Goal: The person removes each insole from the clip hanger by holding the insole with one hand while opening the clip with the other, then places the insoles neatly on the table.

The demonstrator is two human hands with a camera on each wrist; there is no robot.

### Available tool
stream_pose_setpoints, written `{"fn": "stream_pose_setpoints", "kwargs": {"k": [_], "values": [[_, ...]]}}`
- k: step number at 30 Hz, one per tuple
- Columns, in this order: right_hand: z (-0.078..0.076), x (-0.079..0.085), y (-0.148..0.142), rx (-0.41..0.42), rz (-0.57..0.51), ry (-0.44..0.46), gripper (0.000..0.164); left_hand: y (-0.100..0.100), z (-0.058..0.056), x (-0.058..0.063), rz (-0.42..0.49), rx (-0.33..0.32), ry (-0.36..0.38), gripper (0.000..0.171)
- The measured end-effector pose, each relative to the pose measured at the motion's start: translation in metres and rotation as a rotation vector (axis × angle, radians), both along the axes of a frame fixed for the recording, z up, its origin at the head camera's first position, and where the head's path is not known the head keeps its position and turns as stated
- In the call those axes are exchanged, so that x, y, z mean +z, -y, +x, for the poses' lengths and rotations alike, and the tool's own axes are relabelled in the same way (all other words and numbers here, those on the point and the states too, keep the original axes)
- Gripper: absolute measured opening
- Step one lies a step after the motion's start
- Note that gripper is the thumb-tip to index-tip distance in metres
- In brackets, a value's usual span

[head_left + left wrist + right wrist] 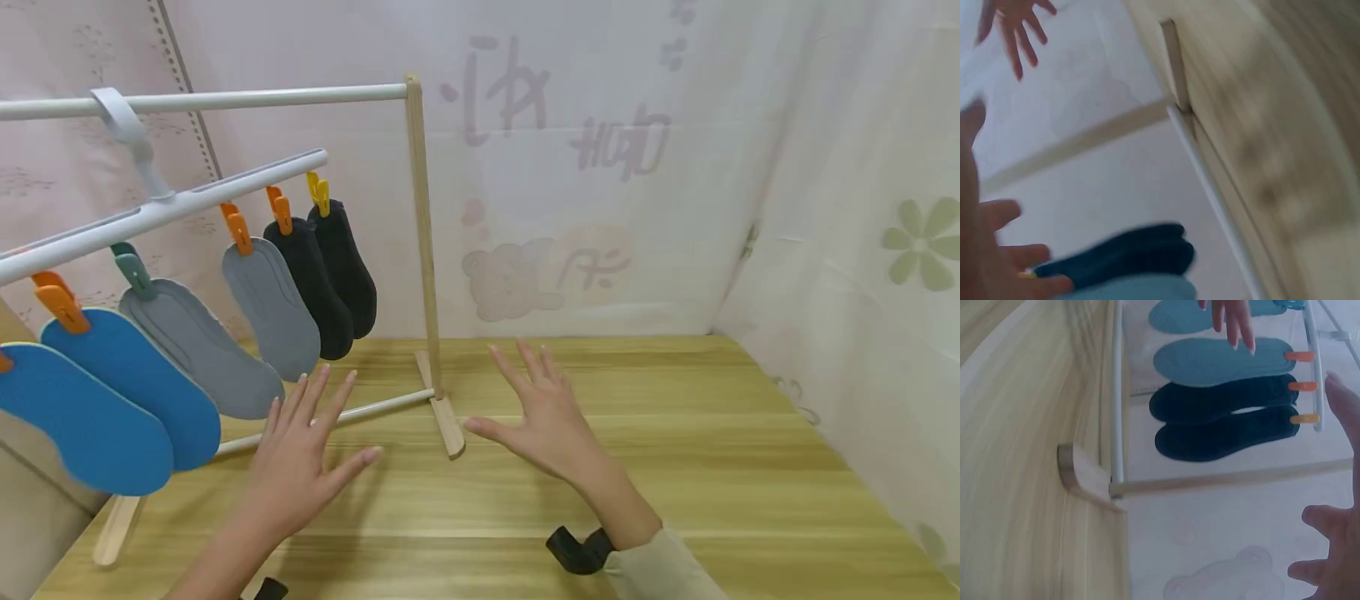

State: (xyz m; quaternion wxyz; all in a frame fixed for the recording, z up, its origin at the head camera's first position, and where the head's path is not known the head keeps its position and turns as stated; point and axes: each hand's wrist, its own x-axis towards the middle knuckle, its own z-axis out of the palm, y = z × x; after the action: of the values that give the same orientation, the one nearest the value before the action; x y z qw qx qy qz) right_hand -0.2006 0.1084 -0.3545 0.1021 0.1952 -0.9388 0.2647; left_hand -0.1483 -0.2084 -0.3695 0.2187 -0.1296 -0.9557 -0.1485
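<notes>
Blue insoles (90, 425) show only in the head view, where both hands (292, 475) (551, 422) spread wide, holding nothing.

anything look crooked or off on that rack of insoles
The white hanger looks askew: its bar slants out of line with the top rail it hooks over. The insoles themselves hang clipped, none visibly damaged.

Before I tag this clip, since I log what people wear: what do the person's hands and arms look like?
The left hand and right hand are both ungloved. On the right, a pale beige sleeve shows, with a curved black piece beside its cuff. On the left, part of another black piece shows; no sleeve is in view.
</notes>
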Motion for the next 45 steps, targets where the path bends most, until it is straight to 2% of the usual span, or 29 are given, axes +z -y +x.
{"fn": "stream_pose_setpoints", "kwargs": {"k": [3, 5, 6, 9, 12, 13, 14, 16, 19, 21, 23, 28, 33, 34, 36, 40, 43, 45], "values": [[-0.005, 0.002, 0.008, 0.046, -0.045, 0.000, 0.094, 0.017, 0.004, 0.000, 0.108, -0.031, -0.226, 0.073], [-0.009, 0.003, 0.014, 0.069, -0.075, 0.009, 0.092, 0.029, 0.007, 0.001, 0.167, -0.016, -0.361, 0.063], [-0.010, 0.004, 0.017, 0.081, -0.094, 0.013, 0.092, 0.039, 0.005, -0.004, 0.198, -0.011, -0.439, 0.059], [-0.015, 0.007, 0.026, 0.110, -0.152, 0.043, 0.091, 0.054, 0.012, 0.002, 0.302, 0.078, -0.621, 0.046], [-0.019, 0.011, 0.034, 0.133, -0.214, 0.078, 0.089, 0.065, 0.018, 0.007, 0.420, 0.200, -0.797, 0.044], [-0.021, 0.012, 0.037, 0.141, -0.232, 0.085, 0.089, 0.065, 0.024, 0.013, 0.456, 0.265, -0.813, 0.045], [-0.023, 0.013, 0.040, 0.151, -0.252, 0.089, 0.089, 0.070, 0.027, 0.013, 0.491, 0.321, -0.836, 0.045], [-0.026, 0.014, 0.046, 0.165, -0.288, 0.091, 0.088, 0.084, 0.030, 0.010, 0.565, 0.439, -0.838, 0.044], [-0.029, 0.015, 0.054, 0.178, -0.333, 0.093, 0.087, 0.105, 0.035, 0.005, 0.671, 0.602, -0.796, 0.050], [-0.031, 0.015, 0.059, 0.176, -0.361, 0.104, 0.087, 0.117, 0.035, 0.002, 0.744, 0.671, -0.772, 0.054], [-0.035, 0.014, 0.063, 0.168, -0.396, 0.108, 0.087, 0.128, 0.034, -0.001, 0.812, 0.714, -0.733, 0.055], [-0.045, 0.015, 0.070, 0.152, -0.462, 0.081, 0.087, 0.148, 0.025, -0.003, 0.943, 0.670, -0.632, 0.054], [-0.054, 0.015, 0.072, 0.160, -0.509, 0.110, 0.083, 0.158, 0.013, -0.003, 1.051, 0.539, -0.590, 0.056], [-0.056, 0.015, 0.073, 0.166, -0.522, 0.124, 0.083, 0.160, 0.011, -0.003, 1.065, 0.497, -0.597, 0.057], [-0.060, 0.014, 0.074, 0.184, -0.551, 0.151, 0.082, 0.165, 0.007, -0.004, 1.062, 0.416, -0.608, 0.058], [-0.068, 0.014, 0.078, 0.227, -0.596, 0.203, 0.083, 0.173, 0.003, -0.006, 0.978, 0.282, -0.654, 0.055], [-0.077, 0.013, 0.080, 0.259, -0.614, 0.244, 0.083, 0.174, 0.002, -0.008, 0.953, 0.317, -0.653, 0.050], [-0.086, 0.011, 0.080, 0.286, -0.620, 0.263, 0.084, 0.171, 0.000, -0.011, 0.953, 0.367, -0.637, 0.047]]}}
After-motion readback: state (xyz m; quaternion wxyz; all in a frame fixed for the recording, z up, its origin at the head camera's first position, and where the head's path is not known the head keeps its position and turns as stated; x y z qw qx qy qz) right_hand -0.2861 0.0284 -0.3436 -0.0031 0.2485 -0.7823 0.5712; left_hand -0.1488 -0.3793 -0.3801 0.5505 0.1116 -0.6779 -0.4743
